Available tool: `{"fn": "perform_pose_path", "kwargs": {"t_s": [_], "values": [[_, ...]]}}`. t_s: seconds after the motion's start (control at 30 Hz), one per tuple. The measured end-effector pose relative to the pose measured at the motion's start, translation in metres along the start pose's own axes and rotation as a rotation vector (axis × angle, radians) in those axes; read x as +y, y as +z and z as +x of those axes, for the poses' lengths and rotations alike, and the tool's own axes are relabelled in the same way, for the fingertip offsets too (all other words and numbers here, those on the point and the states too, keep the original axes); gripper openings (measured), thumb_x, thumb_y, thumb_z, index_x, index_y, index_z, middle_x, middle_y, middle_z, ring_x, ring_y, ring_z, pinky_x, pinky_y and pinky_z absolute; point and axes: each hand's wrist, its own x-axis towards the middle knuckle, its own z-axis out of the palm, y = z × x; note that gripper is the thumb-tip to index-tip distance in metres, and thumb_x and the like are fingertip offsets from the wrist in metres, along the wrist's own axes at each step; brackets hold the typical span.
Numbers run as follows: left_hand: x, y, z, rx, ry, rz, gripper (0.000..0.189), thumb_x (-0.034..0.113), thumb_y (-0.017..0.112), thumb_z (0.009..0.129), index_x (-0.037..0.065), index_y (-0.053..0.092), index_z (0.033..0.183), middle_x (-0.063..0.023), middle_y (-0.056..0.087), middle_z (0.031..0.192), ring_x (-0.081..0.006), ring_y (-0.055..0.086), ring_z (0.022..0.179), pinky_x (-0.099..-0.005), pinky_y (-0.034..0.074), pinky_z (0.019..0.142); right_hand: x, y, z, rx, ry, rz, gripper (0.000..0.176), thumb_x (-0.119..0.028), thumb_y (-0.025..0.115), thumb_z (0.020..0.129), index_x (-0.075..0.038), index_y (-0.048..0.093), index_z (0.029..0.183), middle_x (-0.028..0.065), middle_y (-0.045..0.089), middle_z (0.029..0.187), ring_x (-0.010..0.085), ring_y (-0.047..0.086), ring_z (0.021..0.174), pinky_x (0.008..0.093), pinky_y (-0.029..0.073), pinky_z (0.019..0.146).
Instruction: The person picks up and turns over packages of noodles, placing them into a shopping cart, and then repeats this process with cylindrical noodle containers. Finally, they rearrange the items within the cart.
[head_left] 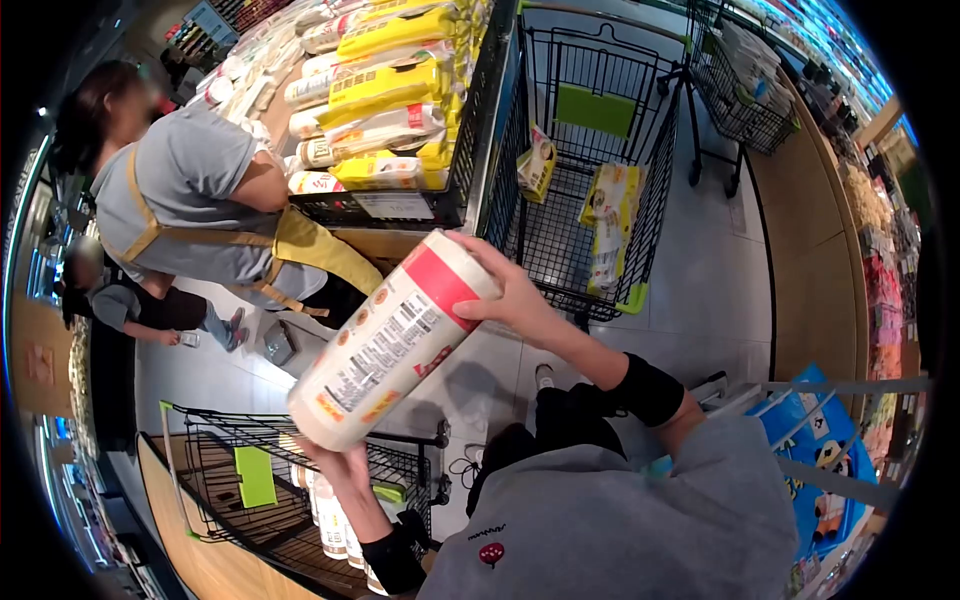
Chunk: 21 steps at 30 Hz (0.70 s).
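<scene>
A large white cylindrical package (pixel 385 345) with a red band and printed labels is held at a slant in front of my chest. My right hand (pixel 505 300) grips its upper end, with the thumb over the red band. My left hand (pixel 340 462) is at its lower end, the fingers partly hidden behind and under it. Beneath my left hand, a black wire cart (pixel 290 440) holds several white cylindrical packages (pixel 328 515). Beyond the held package, a black display bin (pixel 455 190) is piled with yellow and white packages (pixel 390 90).
Ahead to the right is a black shopping cart (pixel 640 230) with a few yellow packages (pixel 612 200) inside. A person in a yellow apron (pixel 200 190) leans at the bin on the left, and another person (pixel 150 305) is beyond. A blue bag (pixel 815 450) lies at right.
</scene>
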Motion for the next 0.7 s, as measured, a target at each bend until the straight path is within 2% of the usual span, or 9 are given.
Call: {"fn": "perform_pose_path", "kwargs": {"t_s": [0.07,0.17,0.4,0.53,0.67,0.7], "values": [[-0.028,0.011,0.008,0.008,-0.14,0.024,0.078,0.063,0.051,0.076,0.012,0.033,0.132,-0.0065,0.04,0.132,-0.023,0.04,0.119,-0.0425,0.036,0.099,-0.009,-0.032,0.006,0.01,0.08,0.014,0.074,-0.012,0.069,0.069,-0.007,0.034,0.133,0.0058,0.045,0.124,0.0155,0.045,0.112,0.0292,0.036,0.095],[-0.049,0.033,0.013,-0.065,-0.184,0.125,0.074,0.065,0.042,0.08,0.012,0.034,0.131,-0.0059,0.041,0.131,-0.0221,0.041,0.119,-0.0415,0.035,0.098,-0.018,-0.061,0.006,0.041,0.091,-0.042,0.074,-0.013,0.069,0.068,-0.007,0.034,0.133,0.0058,0.045,0.124,0.0153,0.046,0.11,0.0287,0.039,0.091],[-0.048,0.06,0.046,-0.102,-0.196,0.28,0.078,0.065,0.045,0.078,0.009,0.034,0.131,-0.0063,0.042,0.13,-0.0213,0.042,0.118,-0.0399,0.035,0.097,-0.031,-0.086,0.028,0.132,0.062,-0.038,0.073,-0.021,0.069,0.068,-0.008,0.036,0.132,0.0068,0.048,0.12,0.0162,0.048,0.108,0.0294,0.04,0.091],[-0.044,0.074,0.07,-0.151,-0.217,0.25,0.077,0.064,0.046,0.079,0.008,0.034,0.131,-0.0069,0.043,0.129,-0.0216,0.043,0.117,-0.0399,0.036,0.097,-0.032,-0.09,0.049,0.156,0.024,-0.098,0.073,-0.023,0.069,0.069,-0.008,0.036,0.132,0.0082,0.048,0.12,0.0169,0.048,0.107,0.0294,0.04,0.09],[-0.047,0.072,0.101,-0.254,-0.262,0.201,0.075,0.059,0.048,0.079,0.006,0.034,0.131,-0.0082,0.044,0.129,-0.0229,0.044,0.117,-0.0407,0.036,0.098,-0.038,-0.085,0.067,0.201,0.056,-0.148,0.075,-0.025,0.069,0.069,-0.008,0.035,0.133,0.0082,0.046,0.122,0.017,0.048,0.108,0.0295,0.039,0.09],[-0.052,0.066,0.109,-0.252,-0.342,0.11,0.074,0.051,0.054,0.078,0.004,0.033,0.131,-0.0094,0.044,0.129,-0.0242,0.044,0.116,-0.0411,0.035,0.099,-0.038,-0.086,0.073,0.215,0.051,-0.163,0.075,-0.026,0.069,0.069,-0.009,0.035,0.133,0.0082,0.046,0.123,0.0171,0.047,0.108,0.0297,0.039,0.09]]}}
